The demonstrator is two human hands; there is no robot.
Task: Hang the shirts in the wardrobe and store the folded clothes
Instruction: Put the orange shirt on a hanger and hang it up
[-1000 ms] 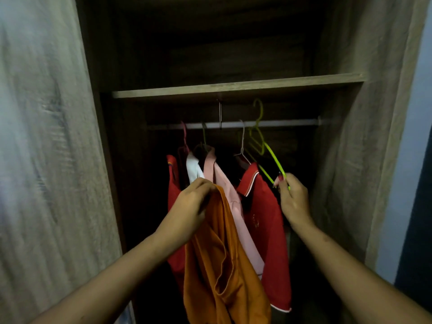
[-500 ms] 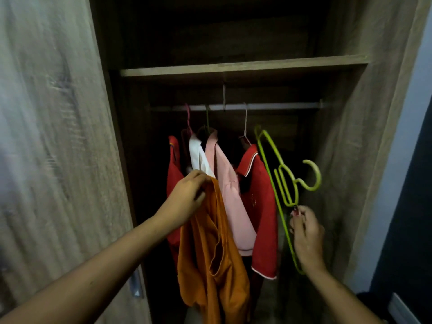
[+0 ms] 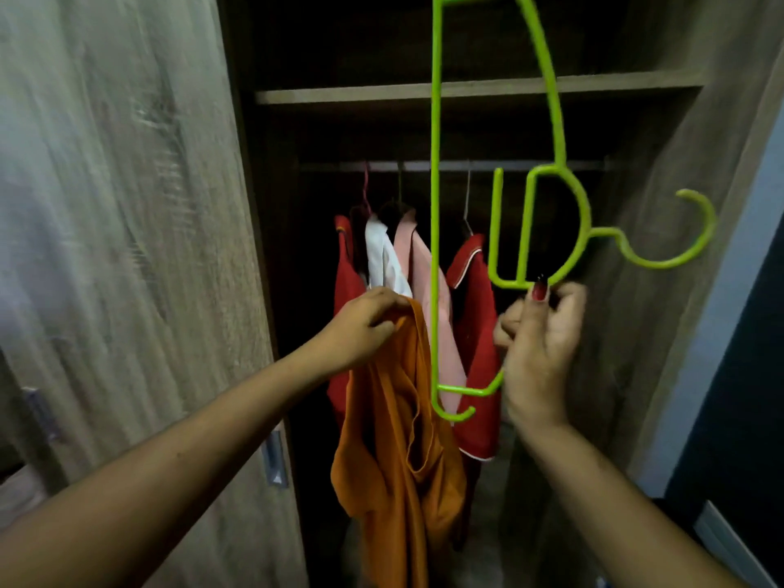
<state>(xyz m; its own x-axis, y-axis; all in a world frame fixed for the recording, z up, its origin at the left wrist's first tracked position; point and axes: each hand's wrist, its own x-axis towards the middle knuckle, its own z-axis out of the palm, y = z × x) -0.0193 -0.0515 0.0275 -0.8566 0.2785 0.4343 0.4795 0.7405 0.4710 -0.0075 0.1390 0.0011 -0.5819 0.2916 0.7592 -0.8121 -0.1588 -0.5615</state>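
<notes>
My left hand (image 3: pixel 365 322) grips the top of an orange shirt (image 3: pixel 399 468), which hangs limp in front of the open wardrobe. A bright green plastic hanger (image 3: pixel 435 205) is pinched in my right hand (image 3: pixel 536 345); it is turned on its side, its hook (image 3: pixel 679 244) pointing right, close to the camera. Behind them, several shirts hang from the rail (image 3: pixel 449 166): two red ones (image 3: pixel 477 333), a white one (image 3: pixel 382 261) and a pink one (image 3: pixel 418 265).
The wardrobe's wooden door (image 3: pixel 127 248) stands open on the left, with a metal handle (image 3: pixel 275 460) on its edge. A shelf (image 3: pixel 466 90) runs above the rail. The wardrobe's right side wall (image 3: pixel 662 290) is close to my right hand.
My right hand has taken the green hanger off the rail, pulled it toward me and raised it, turned sideways. My left hand still holds the orange shirt in about the same place.
</notes>
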